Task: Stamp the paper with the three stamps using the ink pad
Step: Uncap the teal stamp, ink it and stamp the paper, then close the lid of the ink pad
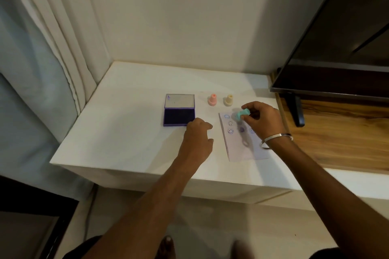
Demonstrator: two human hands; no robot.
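A: What did the worktop [130, 132] carry at that moment?

B: The ink pad [179, 116] lay open on it, lid tipped back. Take the pad as the marker: the paper [242, 145] lay to its right, a bit nearer the person, and the pink stamp [212, 99] and the yellow stamp [228, 100] stood upright to the right of the pad's lid, beyond the paper's far edge.

A: And the hands?

B: The left hand [199, 134] rested at the pad's near right corner with fingers loosely bent, holding nothing. The right hand [262, 119] pinched the teal stamp [241, 114], tilted on its side, over the far end of the paper.

A: How far along was the job?

B: The paper already bore several prints: three smiley faces in a column, a solid purple blot beside them and another ring mark by the right wrist. Which stamp made which I couldn't tell. I'd judge the teal stamp was mid-use or just lifted, and the pink and yellow ones might have been done or still waiting; the prints were too small to settle it.
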